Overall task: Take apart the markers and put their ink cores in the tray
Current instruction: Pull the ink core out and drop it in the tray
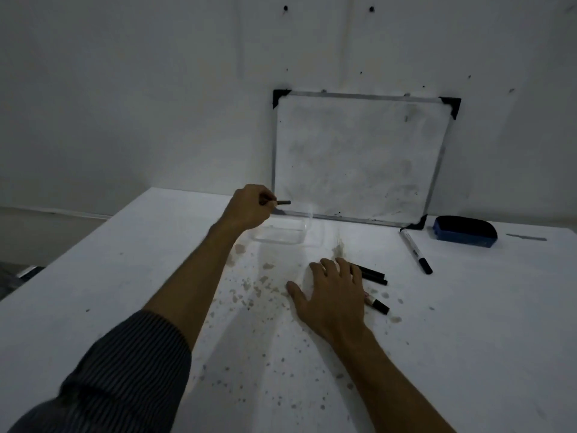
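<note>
My left hand [249, 207] is held out over the left rim of a clear plastic tray [299, 235] and pinches a short dark ink core [282, 202], whose tip sticks out to the right above the tray. My right hand [332, 292] lies flat on the table with fingers spread, resting on marker parts. Two black marker pieces [373, 274] poke out beyond its fingertips, and a marker with a black cap [377, 304] shows under its right edge. A whole white marker with a black cap [415, 250] lies apart to the right.
A small whiteboard [359, 157] leans against the wall behind the tray. A blue eraser [463, 231] sits at the back right, with a thin grey strip [527, 237] beyond it. The white table [156, 276] is speckled with brownish stains; its left edge drops off.
</note>
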Available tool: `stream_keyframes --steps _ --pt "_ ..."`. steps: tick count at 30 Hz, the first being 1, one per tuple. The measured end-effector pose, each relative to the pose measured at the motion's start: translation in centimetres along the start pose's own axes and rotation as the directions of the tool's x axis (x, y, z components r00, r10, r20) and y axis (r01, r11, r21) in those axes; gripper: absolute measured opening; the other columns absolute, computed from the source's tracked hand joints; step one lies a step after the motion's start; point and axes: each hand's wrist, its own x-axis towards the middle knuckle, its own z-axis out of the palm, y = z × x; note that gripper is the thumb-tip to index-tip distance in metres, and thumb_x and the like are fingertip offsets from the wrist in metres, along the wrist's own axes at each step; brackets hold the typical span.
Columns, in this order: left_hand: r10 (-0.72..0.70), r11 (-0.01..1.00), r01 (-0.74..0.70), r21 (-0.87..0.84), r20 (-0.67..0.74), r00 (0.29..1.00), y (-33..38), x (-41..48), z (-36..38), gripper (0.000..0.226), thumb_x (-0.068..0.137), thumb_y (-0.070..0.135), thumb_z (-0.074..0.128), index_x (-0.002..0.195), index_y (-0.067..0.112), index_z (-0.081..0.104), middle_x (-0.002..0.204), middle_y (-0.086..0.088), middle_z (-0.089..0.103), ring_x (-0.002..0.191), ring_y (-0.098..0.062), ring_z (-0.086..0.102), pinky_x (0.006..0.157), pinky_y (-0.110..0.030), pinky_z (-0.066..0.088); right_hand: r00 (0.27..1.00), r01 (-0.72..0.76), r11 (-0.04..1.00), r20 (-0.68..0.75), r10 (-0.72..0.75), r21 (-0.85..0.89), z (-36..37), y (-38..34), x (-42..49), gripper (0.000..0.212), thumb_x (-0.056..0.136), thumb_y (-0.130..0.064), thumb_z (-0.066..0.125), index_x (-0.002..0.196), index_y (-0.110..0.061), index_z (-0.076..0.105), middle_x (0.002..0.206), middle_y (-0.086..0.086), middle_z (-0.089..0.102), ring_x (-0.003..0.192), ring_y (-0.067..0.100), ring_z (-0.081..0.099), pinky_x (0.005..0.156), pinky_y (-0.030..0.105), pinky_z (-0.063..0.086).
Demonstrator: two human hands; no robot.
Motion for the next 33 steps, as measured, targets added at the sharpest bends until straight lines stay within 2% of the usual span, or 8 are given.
stream_keyframes --steps 5,9,11,17,21,24,29,33 --pt "-0.068 0.976 0.007 0.219 0.273 0.960 -0.7 3.2 2.2 0.025 0.092 0.021 0.073 0.116 0.013 0.079 0.119 -0.012 0.075 0.099 -0.020 0.065 0.083 -0.025 0.047 1.000 -0.007 1.000 -0.026 0.007 0.002 0.3 0.2 0.3 0.070 0.086 -0.073 0.044 0.120 -0.017 0.070 0.129 0.006 0.068 0.129 0.034 0.053 0.113 0.052 0.032" --pt "-0.134 0.971 0.061 0.231 0.316 0.939 -1.3 3.9 2.4 0.032 0.097 0.029 0.067 0.119 0.006 0.076 0.121 -0.013 0.073 0.110 -0.027 0.066 0.085 -0.027 0.047 0.999 -0.005 1.000 -0.038 0.006 0.016 0.5 0.3 0.5 0.069 0.084 -0.072 0.048 0.117 -0.016 0.072 0.126 0.006 0.069 0.128 0.035 0.054 0.111 0.053 0.035" --pt "-0.122 0.981 0.070 0.178 0.300 0.946 -0.7 3.3 2.0 0.033 0.102 0.030 0.061 0.115 0.004 0.077 0.112 -0.013 0.074 0.104 -0.026 0.066 0.081 -0.026 0.045 1.000 0.001 1.000 -0.030 0.000 0.022 0.5 0.6 0.6 0.070 0.084 -0.074 0.047 0.117 -0.017 0.071 0.126 0.006 0.069 0.129 0.036 0.053 0.111 0.053 0.034" --pt "0.086 0.996 -0.088 0.007 0.147 0.985 2.1 -2.1 1.2 0.028 0.104 0.027 0.060 0.121 0.011 0.074 0.123 -0.006 0.075 0.113 -0.014 0.065 0.090 -0.022 0.044 1.000 0.012 0.996 0.005 -0.013 0.092 -1.4 1.1 0.3 0.073 0.090 -0.077 0.033 0.138 -0.028 0.057 0.142 -0.002 0.060 0.143 0.029 0.039 0.118 0.048 0.023" --pt "0.174 0.982 -0.165 -0.094 0.091 0.981 3.3 -7.1 3.5 0.020 0.103 0.027 0.062 0.114 0.018 0.076 0.112 0.004 0.077 0.101 -0.007 0.066 0.090 -0.022 0.049 0.998 -0.045 0.983 -0.027 0.050 0.177 -4.5 2.7 0.8 0.040 0.099 -0.045 0.047 0.129 -0.024 0.064 0.128 0.000 0.069 0.129 0.025 0.050 0.108 0.041 0.031" --pt "0.163 0.972 -0.142 -0.185 0.107 0.981 4.1 -10.3 6.3 0.015 0.102 0.024 0.063 0.111 0.019 0.073 0.108 0.007 0.075 0.098 -0.005 0.067 0.085 -0.017 0.050 0.996 -0.086 0.984 0.024 0.084 0.155 -6.0 5.0 0.4 0.029 0.098 -0.029 0.054 0.123 -0.025 0.067 0.117 -0.001 0.071 0.113 0.023 0.056 0.095 0.037 0.038" --pt "0.112 0.941 -0.076 -0.331 0.091 0.990 4.4 -14.6 10.4 0.013 0.103 0.028 0.061 0.114 0.022 0.066 0.110 0.011 0.070 0.104 0.000 0.065 0.083 -0.012 0.048 0.988 -0.118 0.989 0.111 0.108 0.092 -5.5 7.1 -1.7 0.033 0.096 -0.034 0.059 0.127 -0.022 0.066 0.120 0.002 0.066 0.109 0.022 0.058 0.094 0.035 0.045" --pt "0.089 0.895 -0.071 -0.440 0.020 0.996 4.6 -15.5 10.6 0.022 0.104 0.032 0.061 0.125 0.025 0.060 0.121 0.015 0.065 0.113 0.000 0.062 0.090 -0.014 0.051 0.983 -0.157 0.966 0.129 0.132 0.205 -4.7 7.8 -2.0 0.028 0.097 -0.034 0.061 0.116 -0.017 0.071 0.113 0.005 0.067 0.097 0.018 0.061 0.085 0.031 0.052"
